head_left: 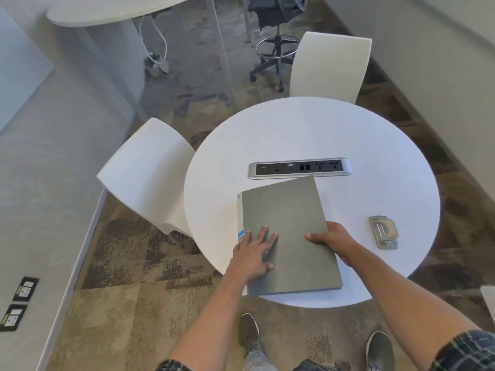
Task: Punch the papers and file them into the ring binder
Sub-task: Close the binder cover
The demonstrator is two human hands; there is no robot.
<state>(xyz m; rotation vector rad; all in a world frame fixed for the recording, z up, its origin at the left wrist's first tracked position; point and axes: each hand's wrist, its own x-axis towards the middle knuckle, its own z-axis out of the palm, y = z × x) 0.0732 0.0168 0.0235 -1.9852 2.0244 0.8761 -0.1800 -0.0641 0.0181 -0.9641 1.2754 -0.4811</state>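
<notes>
A closed grey ring binder (286,223) lies on the round white table (348,135), its near end jutting past the table's front edge. My left hand (253,254) rests flat on the cover near the spine, fingers spread. My right hand (330,242) grips the binder's right edge, thumb on top and fingers under the cover. A grey metal hole punch (383,231) sits on the table to the right of the binder, apart from both hands. A white strip with a blue mark (240,223) shows along the binder's left edge. No loose papers are visible.
A silver power-socket strip (299,168) is set into the table just beyond the binder. White chairs stand at the left (150,172) and at the far side (332,65). A black stool (276,36) stands further back. My shoes show on the carpet below.
</notes>
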